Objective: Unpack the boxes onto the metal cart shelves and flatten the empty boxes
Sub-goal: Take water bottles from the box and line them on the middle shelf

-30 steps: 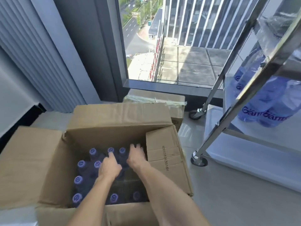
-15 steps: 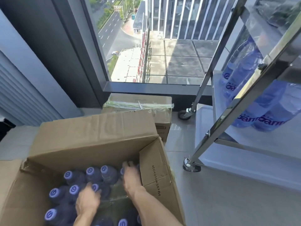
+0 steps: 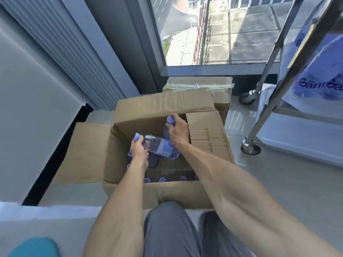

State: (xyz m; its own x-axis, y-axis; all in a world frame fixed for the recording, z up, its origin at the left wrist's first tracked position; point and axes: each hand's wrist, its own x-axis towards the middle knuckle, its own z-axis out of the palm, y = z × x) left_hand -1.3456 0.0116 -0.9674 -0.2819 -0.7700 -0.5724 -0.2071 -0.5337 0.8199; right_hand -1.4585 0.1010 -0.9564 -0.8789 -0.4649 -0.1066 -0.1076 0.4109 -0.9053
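Observation:
An open cardboard box (image 3: 207, 138) stands on the floor in front of me, with several purple-capped water bottles (image 3: 163, 179) upright inside. My left hand (image 3: 138, 150) grips the neck of a clear bottle (image 3: 159, 145) that lies tilted above the others. My right hand (image 3: 176, 127) grips the neck of a second bottle (image 3: 170, 120) near the box's far right corner; its body is mostly hidden behind the hand. The metal cart (image 3: 274, 106) stands to the right, and bottles with purple labels (image 3: 319, 84) lie on its shelf.
A second, taped cardboard box (image 3: 200, 86) sits behind the open one, against the window frame. The cart's caster wheels (image 3: 249, 148) stand on the floor right of the box. A grey wall panel runs along the left. My knees are at the bottom.
Both hands have come up out of the box, each gripping a bottle by the neck. The view has swung back and downward, so my legs and forearms now show.

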